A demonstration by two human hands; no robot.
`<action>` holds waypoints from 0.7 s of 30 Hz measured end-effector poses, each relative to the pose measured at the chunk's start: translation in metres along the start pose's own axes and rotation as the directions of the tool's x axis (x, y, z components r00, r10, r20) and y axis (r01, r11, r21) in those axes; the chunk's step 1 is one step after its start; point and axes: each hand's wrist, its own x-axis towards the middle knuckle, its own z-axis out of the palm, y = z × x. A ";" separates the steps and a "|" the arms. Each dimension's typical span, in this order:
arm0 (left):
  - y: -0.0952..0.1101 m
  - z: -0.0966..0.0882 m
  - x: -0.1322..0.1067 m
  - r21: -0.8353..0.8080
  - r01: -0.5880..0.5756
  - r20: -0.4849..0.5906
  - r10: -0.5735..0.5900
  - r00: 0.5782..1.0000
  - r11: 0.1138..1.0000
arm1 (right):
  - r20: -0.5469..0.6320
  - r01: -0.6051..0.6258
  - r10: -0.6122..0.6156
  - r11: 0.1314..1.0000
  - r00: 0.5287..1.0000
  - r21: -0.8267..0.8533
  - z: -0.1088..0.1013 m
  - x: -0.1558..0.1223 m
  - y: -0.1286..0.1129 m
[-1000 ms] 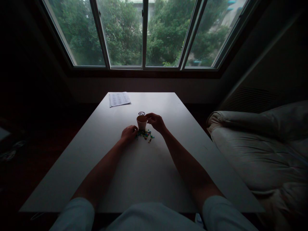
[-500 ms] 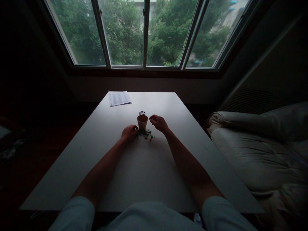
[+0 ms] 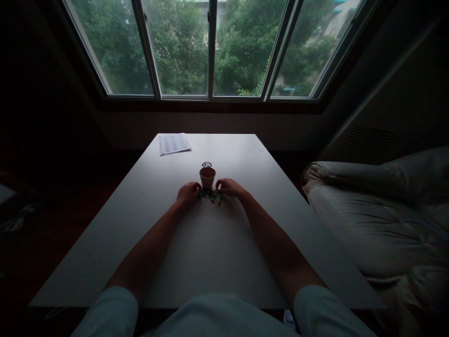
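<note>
Coloured pieces [image 3: 212, 196], small, loose, several: lying scattered on the white worktop [image 3: 210, 252], just on the near side of the cup [image 3: 207, 179]; green and yellow ones are showing, exact count not readable.

Cup, one, pale outside, brown within: standing upright at the far edge of the scatter; contents, if any, not showing.

Step in hand, as judged: picking at the pieces from the right edge of the scatter. Next move, as judged, is calling for a fine pinch on a single piece, leaving the cup unbumped.

Right hand [image 3: 230, 187]: lying low at the scatter's right edge, just beside the cup; its grip is curving inward, tips close together. Whether it is clamping a piece cannot be told.

Left hand [image 3: 188, 193]: resting at the scatter's left edge; its grip is curling, partly closed, tips near the leftmost pieces. Whether it is holding one cannot be told.

Round object [image 3: 206, 164], one: lying just beyond the cup, kind uncertain.

Printed papers [image 3: 175, 144]: lying at the worktop's far left corner.
</note>
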 end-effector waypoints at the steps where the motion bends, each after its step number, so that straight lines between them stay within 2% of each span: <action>1: 0.000 0.000 0.000 -0.001 -0.003 -0.002 0.003 1.000 1.000 | -0.007 0.002 -0.002 1.000 1.000 -0.003 0.000 0.000 0.000; 11: 0.001 0.000 0.000 0.003 -0.009 -0.004 0.009 1.000 1.000 | -0.027 0.041 -0.040 0.999 0.999 0.013 0.003 -0.004 -0.005; 21: 0.000 0.002 0.001 0.011 -0.015 -0.021 0.015 1.000 1.000 | -0.076 -0.002 -0.003 0.997 0.997 -0.073 0.005 -0.004 -0.008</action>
